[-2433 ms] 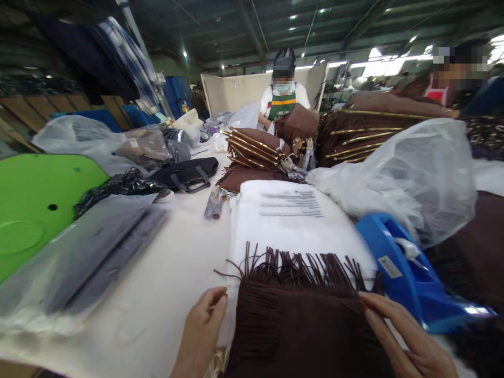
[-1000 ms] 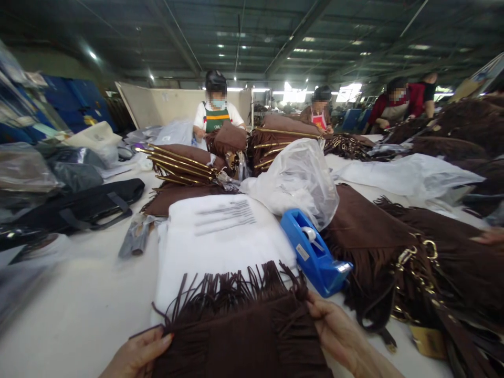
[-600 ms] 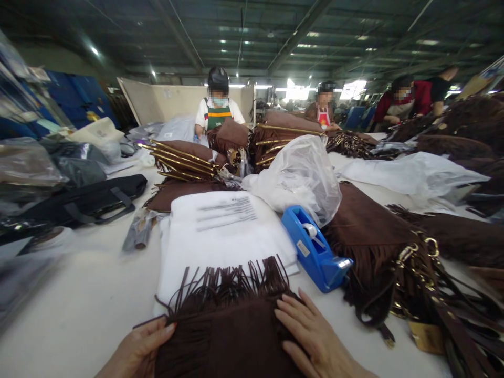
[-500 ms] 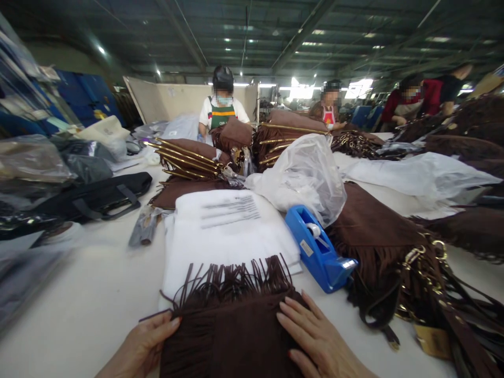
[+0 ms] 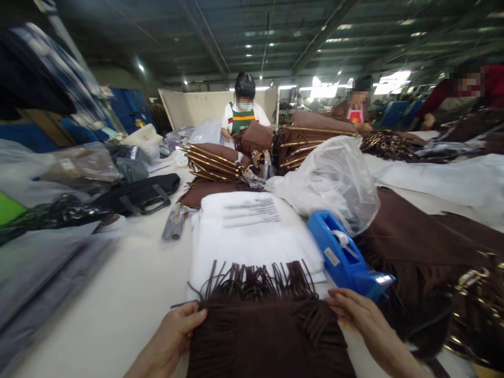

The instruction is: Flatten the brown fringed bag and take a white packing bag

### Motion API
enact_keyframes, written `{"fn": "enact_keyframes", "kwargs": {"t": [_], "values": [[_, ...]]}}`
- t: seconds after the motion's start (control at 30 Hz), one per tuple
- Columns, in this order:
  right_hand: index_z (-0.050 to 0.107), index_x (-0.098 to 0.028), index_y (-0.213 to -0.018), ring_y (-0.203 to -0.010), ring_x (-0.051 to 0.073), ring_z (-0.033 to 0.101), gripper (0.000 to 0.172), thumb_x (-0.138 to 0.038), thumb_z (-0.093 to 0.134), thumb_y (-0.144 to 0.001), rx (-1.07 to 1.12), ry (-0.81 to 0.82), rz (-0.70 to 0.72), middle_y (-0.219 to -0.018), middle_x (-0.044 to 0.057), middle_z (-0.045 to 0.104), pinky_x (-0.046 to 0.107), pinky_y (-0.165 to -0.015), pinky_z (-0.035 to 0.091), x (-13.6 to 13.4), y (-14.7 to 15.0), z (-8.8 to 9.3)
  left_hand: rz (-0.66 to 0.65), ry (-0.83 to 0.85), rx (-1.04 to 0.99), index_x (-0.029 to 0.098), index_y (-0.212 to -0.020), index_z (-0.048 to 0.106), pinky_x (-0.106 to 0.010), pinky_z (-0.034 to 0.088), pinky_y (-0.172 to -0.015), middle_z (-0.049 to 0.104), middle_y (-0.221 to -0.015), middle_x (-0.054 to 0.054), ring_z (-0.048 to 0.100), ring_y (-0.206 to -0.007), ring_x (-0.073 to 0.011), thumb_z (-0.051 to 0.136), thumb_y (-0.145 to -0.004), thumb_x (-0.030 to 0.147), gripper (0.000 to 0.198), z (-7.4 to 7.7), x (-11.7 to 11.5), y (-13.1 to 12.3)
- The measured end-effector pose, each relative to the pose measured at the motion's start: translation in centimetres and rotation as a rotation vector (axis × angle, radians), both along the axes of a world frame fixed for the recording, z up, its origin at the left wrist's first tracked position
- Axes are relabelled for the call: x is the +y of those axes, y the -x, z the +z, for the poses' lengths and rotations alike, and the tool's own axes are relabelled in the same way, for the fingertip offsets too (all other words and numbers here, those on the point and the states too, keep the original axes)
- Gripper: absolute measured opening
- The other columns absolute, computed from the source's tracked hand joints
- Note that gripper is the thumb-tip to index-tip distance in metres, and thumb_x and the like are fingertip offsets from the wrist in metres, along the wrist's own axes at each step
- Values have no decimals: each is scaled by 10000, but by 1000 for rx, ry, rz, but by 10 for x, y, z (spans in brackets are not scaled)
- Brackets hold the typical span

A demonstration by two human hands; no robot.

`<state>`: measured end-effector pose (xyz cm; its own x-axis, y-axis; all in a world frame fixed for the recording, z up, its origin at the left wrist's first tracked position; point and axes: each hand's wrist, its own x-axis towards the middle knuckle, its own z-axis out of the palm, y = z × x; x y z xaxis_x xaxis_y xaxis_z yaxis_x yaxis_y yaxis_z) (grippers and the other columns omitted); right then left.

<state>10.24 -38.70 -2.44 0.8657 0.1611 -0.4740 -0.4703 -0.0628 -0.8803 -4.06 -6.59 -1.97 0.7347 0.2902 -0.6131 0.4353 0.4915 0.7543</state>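
A dark brown fringed suede bag point(image 5: 271, 336) lies in front of me at the table's near edge, its loose fringe pointing away over white printed plastic bags point(image 5: 252, 236). My left hand point(image 5: 177, 325) pinches the bag's left edge, thumb on top and the other fingers underneath. At the upper right corner my right hand point(image 5: 358, 315) grips the edge, its fingers close together and partly hidden. Just beyond that hand stands a blue tape dispenser point(image 5: 346, 257).
Brown fringed bags with gold trim point(image 5: 214, 160) are stacked further back. A clear plastic bag point(image 5: 334, 178) is crumpled behind the dispenser. More brown bags point(image 5: 417, 236) with gold chains lie right. A black bag point(image 5: 137, 194) lies left. A co-worker point(image 5: 244, 110) stands across the table.
My right hand has gone from lying flat on the fringed bag to its right edge. My left hand keeps its pinch. The whole view has shifted toward the left.
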Motion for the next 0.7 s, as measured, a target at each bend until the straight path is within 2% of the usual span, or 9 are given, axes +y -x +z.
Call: {"fn": "enact_keyframes", "kwargs": {"t": [0.1,0.2,0.3,0.43,0.53,0.6,0.7], "values": [[628,-148,-774,-680,177,646,266,-331,701,-595,208,-71,125,-702,36,684,238,-608,511,5,-13,1,20,61,-47,123,-635,612,-262,474,-596,673,-632,-38,624,-584,-177,840,-473,252,308,1,0,-2],[623,-130,-627,-590,151,618,35,-165,619,-624,334,-218,343,-605,27,649,235,-614,503,11,-20,2,-26,105,-84,109,-736,662,-283,488,-664,697,-698,-66,649,-656,-205,814,-508,234,301,5,1,-5],[594,-127,-545,-604,142,626,132,-29,531,-607,477,-385,409,-562,33,628,223,-664,498,17,-22,2,-150,172,-128,78,-856,683,-298,490,-719,708,-756,-105,662,-732,-235,771,-572,216,328,8,4,-7],[639,-80,-673,-647,146,647,208,27,465,-633,617,-570,456,-615,65,651,226,-689,497,18,-25,-6,-246,268,-165,45,-908,685,-338,479,-799,705,-842,-155,665,-785,-256,710,-659,213,302,3,11,-10],[646,-57,-771,-659,139,650,196,-73,451,-767,648,-662,437,-663,78,670,228,-709,497,16,-27,-11,-275,351,-188,67,-969,677,-383,436,-893,700,-912,-152,656,-861,-267,654,-719,191,279,-1,14,-12],[646,-51,-829,-739,163,659,300,-246,422,-870,638,-714,439,-731,100,684,273,-799,485,17,-27,-9,-301,430,-197,88,-994,673,-400,410,-933,701,-927,-137,646,-905,-273,638,-736,204,284,-1,16,-13],[629,-52,-967,-871,207,647,457,-429,379,-903,620,-795,540,-901,138,684,355,-915,432,26,-26,-3,-377,574,-173,86,-984,677,-414,369,-980,698,-942,-136,616,-985,-293,639,-739,302,328,1,19,-14]]}}
